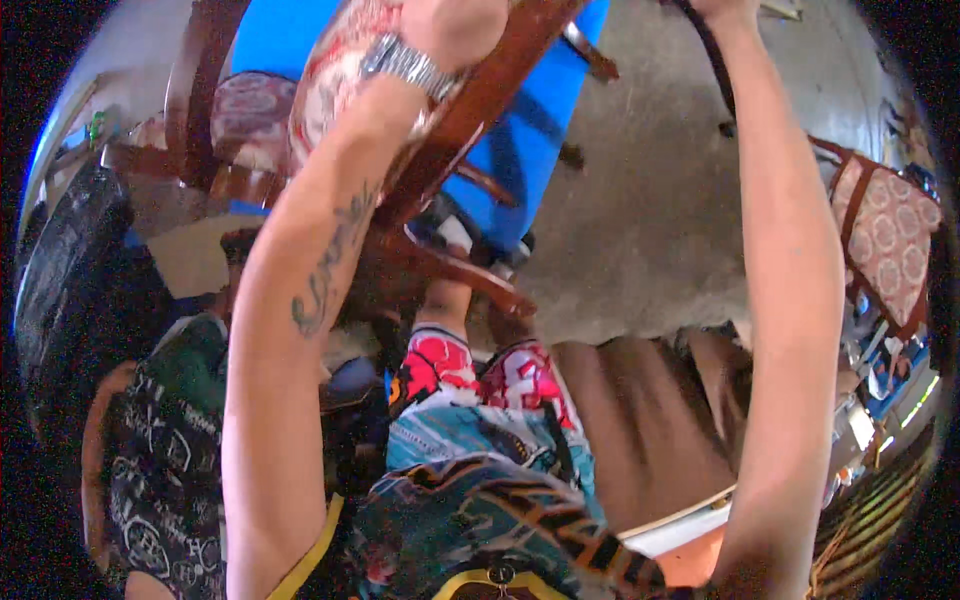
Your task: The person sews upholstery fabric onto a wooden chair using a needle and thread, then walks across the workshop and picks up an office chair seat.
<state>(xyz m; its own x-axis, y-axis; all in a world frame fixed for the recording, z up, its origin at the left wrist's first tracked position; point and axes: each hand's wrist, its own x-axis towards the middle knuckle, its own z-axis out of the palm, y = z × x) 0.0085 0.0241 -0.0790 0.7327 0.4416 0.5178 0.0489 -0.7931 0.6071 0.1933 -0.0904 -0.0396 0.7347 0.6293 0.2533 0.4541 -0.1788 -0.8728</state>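
Observation:
My left hand [458, 28], with a metal watch at its wrist, is up at the top edge over a dark polished wooden chair frame [480, 105]. Its fingers look curled, and what they hold is hidden. Beside it lies patterned red and cream upholstery [335, 85]. My right hand [726, 8] is mostly cut off by the top edge, so its fingers do not show. A thin dark curved strip [712, 50] runs down next to it; whether the hand grips it is unclear.
A blue sheet [535, 130] lies beneath the frame on the concrete floor [640, 200]. At left sits a person in a black patterned shirt [165, 450]. Brown cloth [650, 430] covers something near my legs. Another patterned upholstered piece [885, 235] stands at right.

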